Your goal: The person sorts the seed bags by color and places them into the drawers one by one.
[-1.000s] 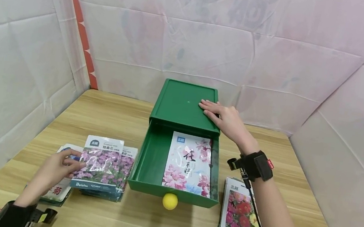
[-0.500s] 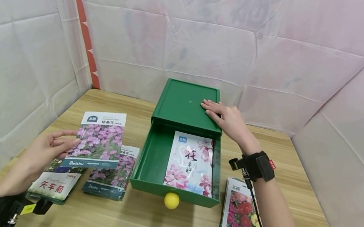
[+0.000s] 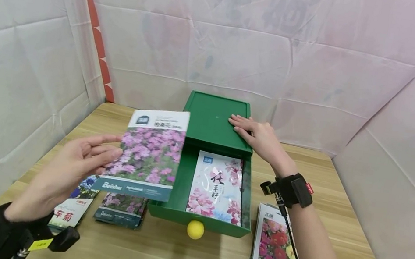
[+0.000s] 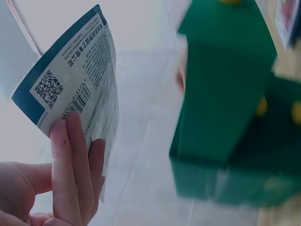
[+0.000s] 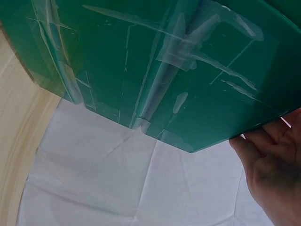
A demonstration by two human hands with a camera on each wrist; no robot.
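Note:
My left hand (image 3: pixel 111 148) pinches a seed packet (image 3: pixel 150 154) printed with purple flowers and holds it up over the table, left of the green drawer box (image 3: pixel 209 118). The left wrist view shows the seed packet's (image 4: pixel 77 89) back with barcode and my fingers (image 4: pixel 70 174) on it. My right hand (image 3: pixel 250 131) lies flat on the box's top near its right edge; the right wrist view has that hand (image 5: pixel 273 165) at the box's (image 5: pixel 155 66) rim. The drawer (image 3: pixel 171 186) stands pulled out, a pink-flower packet (image 3: pixel 217 186) lying in it, with a yellow knob (image 3: pixel 195 229) in front.
Two piles of seed packets (image 3: pixel 120 211) (image 3: pixel 68 211) lie on the wooden table (image 3: pixel 173 257) left of the drawer. Another stack with red flowers (image 3: pixel 278 245) lies to the drawer's right. White draped walls close in the table on three sides.
My left hand has lifted the purple-flower packet off the left pile and carried it up and to the right, toward the drawer. The right hand has stayed on the box top.

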